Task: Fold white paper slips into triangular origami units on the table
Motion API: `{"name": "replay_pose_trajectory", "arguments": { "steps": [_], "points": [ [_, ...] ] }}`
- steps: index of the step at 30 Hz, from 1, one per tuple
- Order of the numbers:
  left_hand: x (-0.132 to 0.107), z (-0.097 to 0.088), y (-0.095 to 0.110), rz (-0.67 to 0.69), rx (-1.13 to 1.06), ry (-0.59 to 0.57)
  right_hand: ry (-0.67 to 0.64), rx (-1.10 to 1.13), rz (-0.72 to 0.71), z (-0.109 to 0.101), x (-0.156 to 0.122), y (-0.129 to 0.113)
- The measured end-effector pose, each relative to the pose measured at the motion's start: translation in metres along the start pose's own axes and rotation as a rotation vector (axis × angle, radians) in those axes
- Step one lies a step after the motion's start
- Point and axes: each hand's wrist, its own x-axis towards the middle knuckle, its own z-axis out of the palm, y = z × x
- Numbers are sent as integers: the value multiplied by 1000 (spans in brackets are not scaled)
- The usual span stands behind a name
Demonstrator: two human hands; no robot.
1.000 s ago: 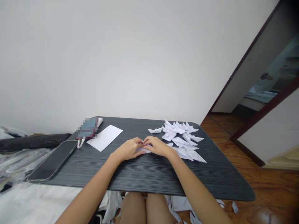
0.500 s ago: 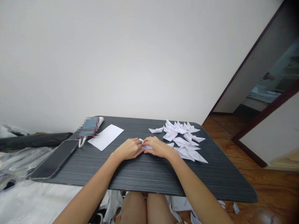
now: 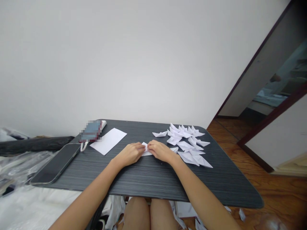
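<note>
Between my two hands, low over the dark table (image 3: pixel 148 179), is a small piece of folded white paper (image 3: pixel 146 152) with a pointed top. My left hand (image 3: pixel 132 154) grips its left side, fingers bent around the edge. On the other side, my right hand (image 3: pixel 160 150) pinches the paper with fingers pressed together. Parts of the paper are hidden behind the fingers. Just right of my right hand lie several folded paper boats (image 3: pixel 184 145), some overlapping.
White paper sheets (image 3: pixel 109 141) lie left of my hands. Beyond them is a blurred-out device (image 3: pixel 92 130) with a white cable (image 3: pixel 83 146). A black phone (image 3: pixel 56 163) rests at the left table edge. A white wall (image 3: pixel 153 64) stands behind the table; paper scraps (image 3: pixel 242 214) lie on the floor.
My hands have drawn slightly apart, and more of the folded paper shows between them. The fingers of my right hand have shifted a little. The boats and sheets stay put.
</note>
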Motion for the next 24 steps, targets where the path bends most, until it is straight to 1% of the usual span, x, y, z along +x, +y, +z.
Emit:
{"name": "replay_pose_trajectory", "arguments": {
  "steps": [3, 5, 8, 10, 12, 16, 21, 24],
  "points": [
    [-4, -1, -4, -70, -173, 41, 27, 120, 29, 2, 1, 5],
    [-4, 0, -8, -179, -274, 66, 41, 184, 53, 3, 2, 8],
    [-4, 2, -15, -324, -413, 36, 49, 234, 113, 5, 2, 11],
    [-4, 2, -19, -374, -495, 6, 45, 238, 154, 6, 1, 13],
    [-4, 1, -22, -413, -524, -4, 37, 230, 183, 6, 1, 13],
    [-3, 2, -22, -491, -453, -25, -5, 194, 231, 5, 1, 13],
    [1, 7, -14, -556, -188, -67, -91, 126, 299, 2, 4, 12],
    [1, 8, -7, -591, -80, -67, -103, 111, 331, 0, 4, 7]
  ]
}}
